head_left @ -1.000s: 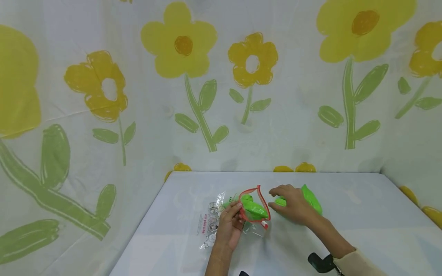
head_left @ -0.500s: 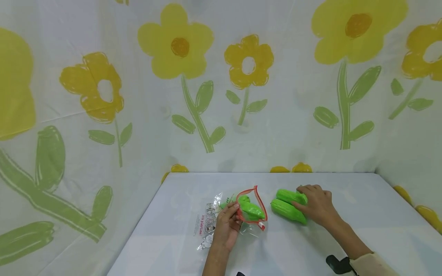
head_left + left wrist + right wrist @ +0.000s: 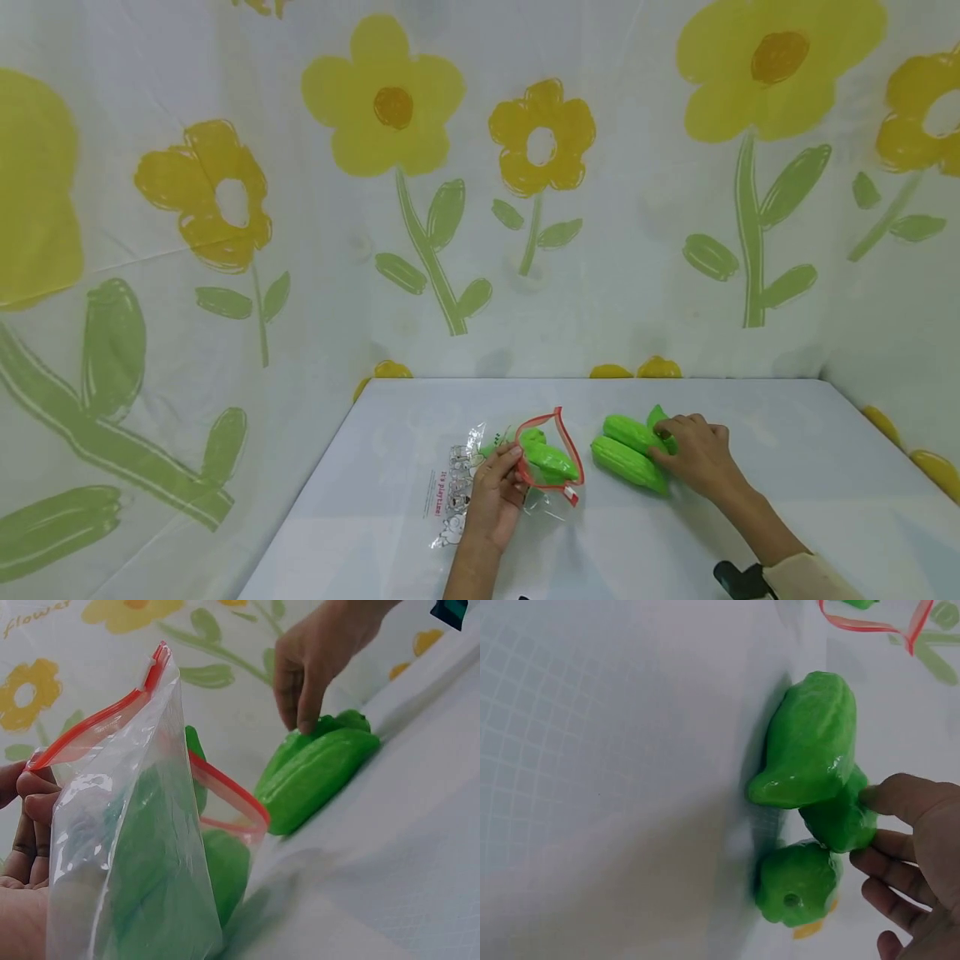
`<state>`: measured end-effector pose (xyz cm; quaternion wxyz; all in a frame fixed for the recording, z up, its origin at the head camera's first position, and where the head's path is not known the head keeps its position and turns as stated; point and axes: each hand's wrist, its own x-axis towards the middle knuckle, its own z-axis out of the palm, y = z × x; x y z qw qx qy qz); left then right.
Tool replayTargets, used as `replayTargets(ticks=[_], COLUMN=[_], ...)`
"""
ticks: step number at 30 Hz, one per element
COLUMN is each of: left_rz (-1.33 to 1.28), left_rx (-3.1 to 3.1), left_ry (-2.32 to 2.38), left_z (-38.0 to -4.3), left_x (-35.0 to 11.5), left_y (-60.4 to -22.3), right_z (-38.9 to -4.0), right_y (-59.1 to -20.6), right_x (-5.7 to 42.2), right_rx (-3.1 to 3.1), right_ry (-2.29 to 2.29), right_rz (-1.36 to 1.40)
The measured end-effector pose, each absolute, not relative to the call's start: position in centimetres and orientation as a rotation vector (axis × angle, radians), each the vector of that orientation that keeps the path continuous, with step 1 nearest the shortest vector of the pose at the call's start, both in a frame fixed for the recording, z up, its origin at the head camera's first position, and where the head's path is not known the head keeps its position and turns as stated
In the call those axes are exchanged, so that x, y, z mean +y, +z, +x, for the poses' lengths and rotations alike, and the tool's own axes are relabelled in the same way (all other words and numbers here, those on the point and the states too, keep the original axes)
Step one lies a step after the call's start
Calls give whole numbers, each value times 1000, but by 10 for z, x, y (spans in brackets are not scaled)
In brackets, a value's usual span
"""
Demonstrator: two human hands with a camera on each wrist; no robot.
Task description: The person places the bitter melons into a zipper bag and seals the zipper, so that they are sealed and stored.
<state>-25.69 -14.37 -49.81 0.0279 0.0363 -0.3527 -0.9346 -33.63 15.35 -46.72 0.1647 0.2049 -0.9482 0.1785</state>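
My left hand [image 3: 492, 500] grips the rim of a clear zip bag [image 3: 456, 492] with a red zip edge and printed cartoons. The bag's mouth stands open, and glossy green pepper-like vegetables [image 3: 551, 461] show inside it. To the right, several similar vegetables lie close together: a ridged one [image 3: 628, 463] in front, another [image 3: 630, 432] behind it. In the right wrist view, my right hand [image 3: 922, 859] pinches the middle vegetable [image 3: 844, 817] between thumb and fingers. It sits between a pointed one [image 3: 817, 739] and a round-ended one [image 3: 799, 881]. Part of it is hidden by my hand.
Everything stands on a white table [image 3: 360, 467] with its far edge against a flower-printed cloth [image 3: 630, 250]. The cloth rises at the left and right sides too. A dark wrist device [image 3: 738, 579] sits by the right sleeve.
My right hand has moved from beside the bag's mouth rightward to the far end of the loose vegetables, uncovering them. The left hand keeps its grip on the bag.
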Motion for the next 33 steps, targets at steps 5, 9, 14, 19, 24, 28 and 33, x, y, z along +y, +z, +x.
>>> replayTargets(ticks=[5,9,14,19,24,28,33], left_rz=[100,110,132,127,133,140,132], left_rx=[-1092,-1094,-1099,-1090,-1085,-1085,-1091], left_ry=[-2880,-2879,-2874,-2885,-2884,-2883,-2884], left_z=[-257,-257,-256,-257,-257,-257,-257], left_x=[-143,-143,-143,-143,-143,-143,-144], left_y=[-498,-498,-498,-498,-498,-498,-497], right_z=[-338,-339,-339,-337,-334,-330,-322], right_y=[-469,-471,-472,-470,-464,-459,-453], right_x=[153,152,152,156,163,167,169], right_rx=[-2730,-2748,-2716,-2648,-2549,-2476,-2459], right_ry=[469,456,466,469,487,508,538], right_rz=[553,538,546,546,563,580,595])
